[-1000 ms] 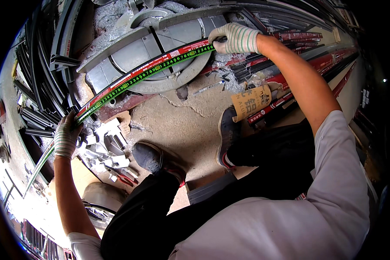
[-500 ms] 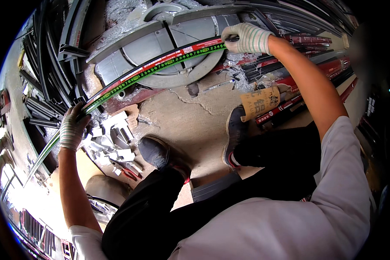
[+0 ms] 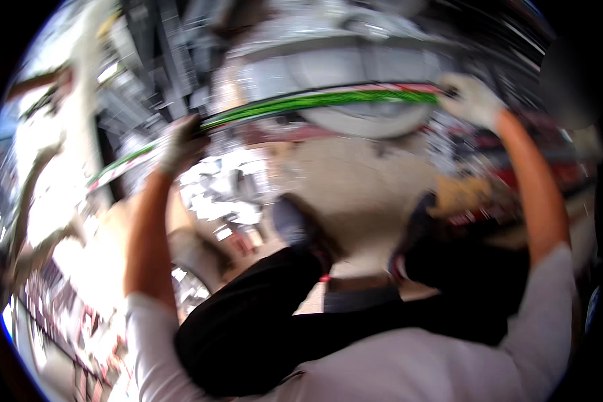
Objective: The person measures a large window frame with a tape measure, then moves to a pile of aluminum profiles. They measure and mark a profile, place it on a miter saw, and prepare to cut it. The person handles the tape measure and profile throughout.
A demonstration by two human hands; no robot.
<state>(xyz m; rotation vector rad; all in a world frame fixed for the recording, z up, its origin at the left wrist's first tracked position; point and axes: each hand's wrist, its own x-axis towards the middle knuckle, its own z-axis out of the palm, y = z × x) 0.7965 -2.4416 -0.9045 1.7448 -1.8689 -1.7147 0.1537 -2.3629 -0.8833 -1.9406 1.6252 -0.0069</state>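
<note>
So where's the green strip (image 3: 315, 102)?

– Strung between left hand (image 3: 181, 144) and right hand (image 3: 474, 100), passing across the round metal base (image 3: 375, 126). Long axis runs left-right, left end slanting back toward the body.

Fingers?

– Right ones clamped on the strip at its right end. Left ones look wrapped round it partway, tail sticking out beyond. Blur hides exact finger placement.

Which hand's nearer?

– Neither, both on it. Body side of the strip: bare floor (image 3: 362, 167).

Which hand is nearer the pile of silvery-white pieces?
Left. In the picture, the left hand sits just up and left of the pile; the right hand is much farther off, toward its upper right.
</note>
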